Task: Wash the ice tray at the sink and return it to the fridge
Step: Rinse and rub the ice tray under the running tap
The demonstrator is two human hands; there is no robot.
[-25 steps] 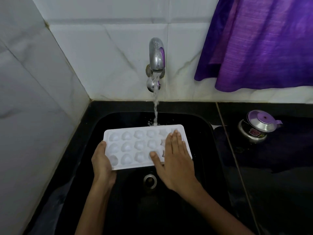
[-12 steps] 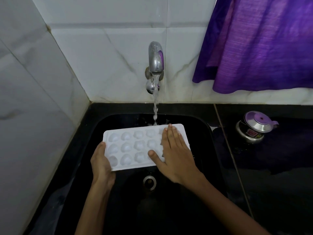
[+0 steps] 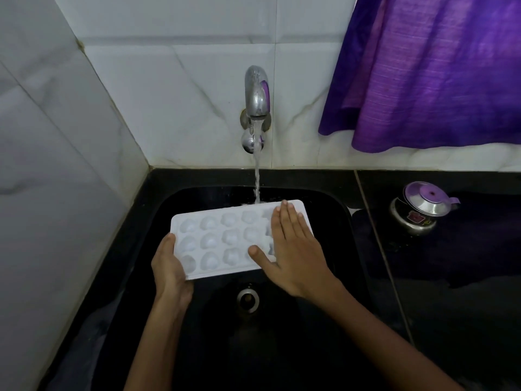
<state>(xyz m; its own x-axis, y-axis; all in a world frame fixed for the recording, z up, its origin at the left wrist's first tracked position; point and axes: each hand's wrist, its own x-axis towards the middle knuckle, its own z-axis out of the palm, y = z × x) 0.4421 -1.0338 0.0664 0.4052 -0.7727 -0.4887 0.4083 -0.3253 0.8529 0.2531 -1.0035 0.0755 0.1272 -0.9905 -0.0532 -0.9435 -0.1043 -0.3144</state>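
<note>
Ice tray (image 3: 225,238) was held above the basin of the black sink (image 3: 332,221), roughly level, its moulded cells facing the camera and its far edge under the stream. Sink was noted as the largest item, set in a dark counter (image 3: 465,277) below white marbled tiles (image 3: 174,94); a purple cloth (image 3: 428,71) hung at upper right. Tap (image 3: 256,93) was seen running, the water (image 3: 256,179) landing at the tray's far long edge, close beside the right fingertips.

Left hand (image 3: 169,270) was seen gripping the tray's left short end, thumb over the rim; the fingers underneath were hidden. Right hand (image 3: 293,249) was laid flat on the tray's right portion, fingers straight and pressed together, thumb spread aside, nothing pinched.

Step judged: rubbing and rinsing the cells. For a good result, it was judged that the tray should be shifted so the stream reaches every cell, the palm swept across all rows, and the tray tilted toward the drain (image 3: 248,299) so water is shed. A firm left grip was advised, wet plastic being likely slippery. A small steel pot (image 3: 420,208) stood well apart on the counter.
</note>
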